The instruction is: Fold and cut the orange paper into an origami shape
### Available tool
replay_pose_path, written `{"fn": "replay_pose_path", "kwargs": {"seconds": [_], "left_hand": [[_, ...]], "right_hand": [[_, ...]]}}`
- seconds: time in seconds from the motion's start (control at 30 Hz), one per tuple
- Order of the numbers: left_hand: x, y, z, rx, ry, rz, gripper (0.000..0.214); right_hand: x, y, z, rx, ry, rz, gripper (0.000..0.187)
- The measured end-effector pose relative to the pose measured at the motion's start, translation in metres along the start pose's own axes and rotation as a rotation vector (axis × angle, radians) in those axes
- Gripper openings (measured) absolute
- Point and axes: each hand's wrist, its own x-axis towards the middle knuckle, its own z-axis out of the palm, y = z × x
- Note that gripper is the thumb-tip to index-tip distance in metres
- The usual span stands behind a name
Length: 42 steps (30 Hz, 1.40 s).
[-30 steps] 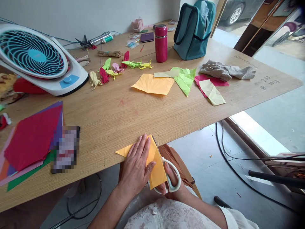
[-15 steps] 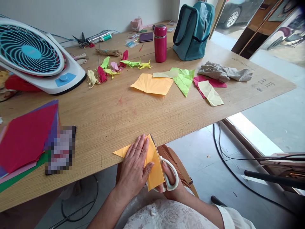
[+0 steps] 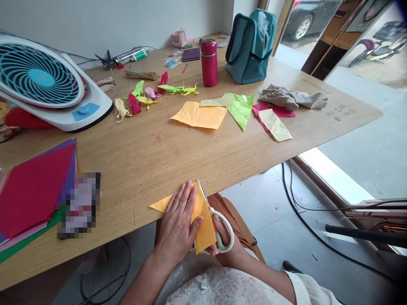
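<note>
My left hand (image 3: 178, 220) lies flat, fingers stretched out, pressing a folded orange sheet of paper (image 3: 204, 231) down at the table's near edge. A pointed end of the sheet sticks out to the left of the fingers, and a wider flap hangs past the edge toward me. My right hand (image 3: 233, 250) grips white-handled scissors (image 3: 229, 224), with fingers through the loop. Along the right side of the paper, the scissors' metal blades point away from me. Paper covers part of the blades and some right fingers.
Colored paper sheets (image 3: 34, 190) lie left, near a white fan (image 3: 92, 110). Folded paper figures (image 3: 143, 99), an orange sheet (image 3: 200, 115), green paper (image 3: 240, 108) and a grey cloth (image 3: 286, 98) lie farther back. A magenta flask (image 3: 209, 67) and teal bag (image 3: 249, 51) stand behind.
The camera view has shifted slightly, so the background sits a little farther left. Both hands, the paper and the scissors keep nearly the same arrangement.
</note>
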Motion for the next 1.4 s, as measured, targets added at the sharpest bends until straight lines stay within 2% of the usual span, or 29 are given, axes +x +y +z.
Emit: {"fn": "replay_pose_path", "kwargs": {"seconds": [0.2, 0.33, 0.43, 0.57, 0.7, 0.8, 0.87, 0.9, 1.03, 1.17, 1.3, 1.4], "left_hand": [[-0.001, -0.006, 0.008, 0.056, 0.050, 0.034, 0.071], [0.000, -0.008, 0.008, 0.075, 0.068, 0.052, 0.073], [0.003, -0.014, 0.005, 0.076, 0.068, 0.047, 0.073], [0.010, -0.035, 0.003, 0.093, 0.058, 0.031, 0.073], [0.022, -0.072, 0.006, 0.148, 0.044, -0.021, 0.072], [0.033, -0.100, 0.006, 0.161, 0.014, -0.106, 0.072], [0.042, -0.115, 0.004, 0.154, -0.002, -0.167, 0.073], [0.046, -0.121, 0.003, 0.145, -0.017, -0.184, 0.072], [0.065, -0.135, 0.001, 0.126, -0.044, -0.229, 0.071], [0.081, -0.143, 0.002, 0.109, -0.044, -0.256, 0.072], [0.088, -0.144, 0.003, 0.065, 0.026, -0.312, 0.069], [0.087, -0.143, 0.002, 0.023, 0.093, -0.346, 0.064]], "right_hand": [[-0.001, 0.009, -0.010, -0.079, -0.023, -0.025, 0.071], [-0.016, 0.005, -0.022, -0.228, -0.084, -0.020, 0.061], [-0.027, -0.015, -0.024, -0.314, -0.115, 0.014, 0.050], [-0.023, -0.069, -0.018, -0.510, -0.101, -0.034, 0.049], [0.000, -0.144, -0.012, -0.987, 0.076, -0.169, 0.045], [0.022, -0.196, -0.014, -1.524, 0.224, -0.278, 0.036], [0.036, -0.222, -0.018, -2.031, 0.445, -0.276, 0.025], [0.042, -0.232, -0.021, -2.109, 0.512, -0.273, 0.020], [0.064, -0.255, -0.027, -2.338, 0.598, -0.220, 0.019], [0.088, -0.266, -0.032, -2.427, 0.662, -0.183, 0.028], [0.109, -0.283, -0.042, -2.453, 0.758, -0.164, 0.039], [0.115, -0.298, -0.049, -2.444, 0.796, -0.155, 0.041]]}}
